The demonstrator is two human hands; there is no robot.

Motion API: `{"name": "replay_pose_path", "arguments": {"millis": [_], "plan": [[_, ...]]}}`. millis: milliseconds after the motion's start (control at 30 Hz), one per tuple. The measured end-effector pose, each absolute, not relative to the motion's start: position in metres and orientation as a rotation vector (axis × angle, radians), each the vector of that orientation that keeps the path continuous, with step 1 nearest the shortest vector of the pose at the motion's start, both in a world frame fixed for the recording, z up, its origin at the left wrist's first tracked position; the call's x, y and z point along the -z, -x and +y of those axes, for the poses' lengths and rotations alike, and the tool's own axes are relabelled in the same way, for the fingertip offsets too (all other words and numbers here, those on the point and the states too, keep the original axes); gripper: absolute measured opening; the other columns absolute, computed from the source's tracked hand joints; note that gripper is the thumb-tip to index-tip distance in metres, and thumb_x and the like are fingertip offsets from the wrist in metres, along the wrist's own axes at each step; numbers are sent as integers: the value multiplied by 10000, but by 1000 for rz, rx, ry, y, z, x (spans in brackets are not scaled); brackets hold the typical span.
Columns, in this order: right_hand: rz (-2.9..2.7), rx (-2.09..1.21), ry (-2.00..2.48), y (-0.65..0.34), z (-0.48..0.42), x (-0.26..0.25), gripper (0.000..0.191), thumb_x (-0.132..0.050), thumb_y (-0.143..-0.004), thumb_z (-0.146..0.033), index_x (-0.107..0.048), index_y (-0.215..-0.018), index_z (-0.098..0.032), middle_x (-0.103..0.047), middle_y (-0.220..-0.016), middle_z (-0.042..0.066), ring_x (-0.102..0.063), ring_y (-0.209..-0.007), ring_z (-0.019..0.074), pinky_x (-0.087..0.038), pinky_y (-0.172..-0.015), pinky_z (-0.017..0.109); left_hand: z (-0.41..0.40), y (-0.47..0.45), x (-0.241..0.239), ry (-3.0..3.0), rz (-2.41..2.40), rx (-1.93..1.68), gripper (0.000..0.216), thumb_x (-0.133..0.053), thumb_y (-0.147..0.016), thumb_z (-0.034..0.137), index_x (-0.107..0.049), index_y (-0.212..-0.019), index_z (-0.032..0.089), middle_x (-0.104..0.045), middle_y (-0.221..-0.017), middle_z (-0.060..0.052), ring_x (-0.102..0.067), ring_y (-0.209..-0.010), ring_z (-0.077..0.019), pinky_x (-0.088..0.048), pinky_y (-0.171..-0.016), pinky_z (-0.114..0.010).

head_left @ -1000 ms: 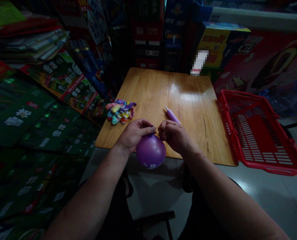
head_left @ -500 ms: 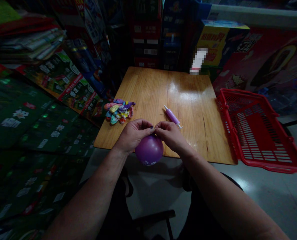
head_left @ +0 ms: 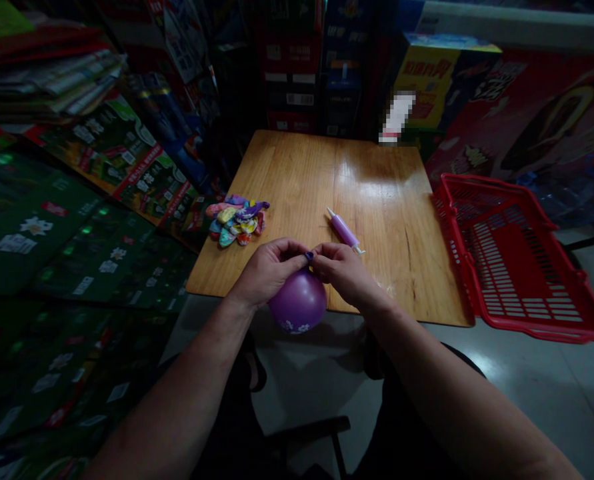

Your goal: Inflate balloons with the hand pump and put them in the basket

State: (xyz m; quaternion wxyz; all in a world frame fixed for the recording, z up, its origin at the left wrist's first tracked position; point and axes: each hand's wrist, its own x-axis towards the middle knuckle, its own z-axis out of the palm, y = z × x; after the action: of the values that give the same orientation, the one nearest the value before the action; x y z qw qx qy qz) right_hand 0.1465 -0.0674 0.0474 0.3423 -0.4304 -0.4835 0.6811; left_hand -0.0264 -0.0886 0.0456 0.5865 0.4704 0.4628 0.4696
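A small inflated purple balloon (head_left: 298, 301) with white prints near its bottom hangs at the table's front edge, neck upward. My left hand (head_left: 275, 268) pinches the neck from the left, thumb and forefinger closed. From the other side my right hand (head_left: 337, 267) pinches the same neck, its fingertips nearly meeting the left ones. A bit of dark purple neck shows between the fingertips. Just beyond my right hand lies a purple balloon pump (head_left: 344, 229) with a white nozzle. Left of my hands sits a pile of uninflated colourful balloons (head_left: 237, 221).
The wooden table (head_left: 297, 173) stands before me. A red plastic basket (head_left: 521, 267) is at its right side. Green cartons (head_left: 101, 260) are stacked along the left, with a pile of papers (head_left: 51, 80) above. More boxes (head_left: 297, 87) stand behind the table.
The dark purple neck now shows more between my fingertips. My hands have barely shifted, and the pump and balloon pile lie as before.
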Motion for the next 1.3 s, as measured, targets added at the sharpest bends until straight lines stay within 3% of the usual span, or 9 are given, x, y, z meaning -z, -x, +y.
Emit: {"name": "replay_pose_path", "arguments": {"millis": [233, 367, 533, 900, 1067, 1167, 1300], "plan": [[-610, -2291, 1057, -152, -52, -42, 139, -652, -668, -190, -515, -649, -171, -433, -553, -46, -271, -457, 51, -152, -426, 205, -90, 22, -49, -1129, 1086, -1087, 117, -708, -819, 248, -680, -909, 179, -669, -875, 1, -623, -809, -132, -498, -806, -276], [-602, -2337, 1050, -152, -49, -35, 135, -649, -662, -170, -515, -643, -169, -407, -528, -54, -272, -453, 51, -167, -417, 190, -91, 22, -49, -1281, 1079, -1013, 104, -685, -833, 231, -709, -917, 175, -702, -898, -26, -649, -852, -157, -503, -823, -294], [-718, -2230, 1072, -148, -54, -32, 132, -691, -626, -192, -564, -615, -159, -439, -541, -39, -354, -503, 67, -232, -436, 197, -90, 22, -49, -1351, 1102, -962, 83, -692, -808, 192, -731, -880, 173, -716, -862, -25, -654, -818, -153, -500, -784, -282], [-915, -1979, 1130, -142, -57, -34, 155, -756, -643, -222, -617, -641, -153, -478, -569, -28, -364, -526, 73, -190, -478, 241, -87, 24, -39, -1239, 1242, -949, 207, -786, -705, 243, -598, -754, 173, -630, -719, 12, -590, -655, -119, -430, -602, -229], [-1180, -1795, 1133, -138, -61, -38, 163, -768, -684, -274, -648, -671, -165, -573, -640, -6, -462, -595, 99, -330, -564, 257, -86, 24, -39, -1233, 1232, -897, 169, -714, -706, 170, -666, -868, 167, -702, -814, -24, -648, -751, -160, -474, -686, -270], [-1370, -1632, 1096, -138, -64, -39, 111, -742, -734, -269, -681, -717, -177, -636, -734, 17, -546, -701, 134, -414, -672, 283, -87, 25, -41, -1346, 1222, -830, 77, -658, -765, 196, -709, -809, 160, -690, -780, -26, -626, -726, -162, -449, -664, -278], [-1456, -1515, 1095, -142, -66, -46, 113, -719, -782, -272, -663, -733, -187, -618, -744, 14, -531, -709, 141, -415, -673, 286, -87, 31, -43, -1179, 1231, -881, 113, -754, -739, 261, -717, -772, 159, -689, -747, -29, -618, -686, -160, -455, -650, -283]]}}
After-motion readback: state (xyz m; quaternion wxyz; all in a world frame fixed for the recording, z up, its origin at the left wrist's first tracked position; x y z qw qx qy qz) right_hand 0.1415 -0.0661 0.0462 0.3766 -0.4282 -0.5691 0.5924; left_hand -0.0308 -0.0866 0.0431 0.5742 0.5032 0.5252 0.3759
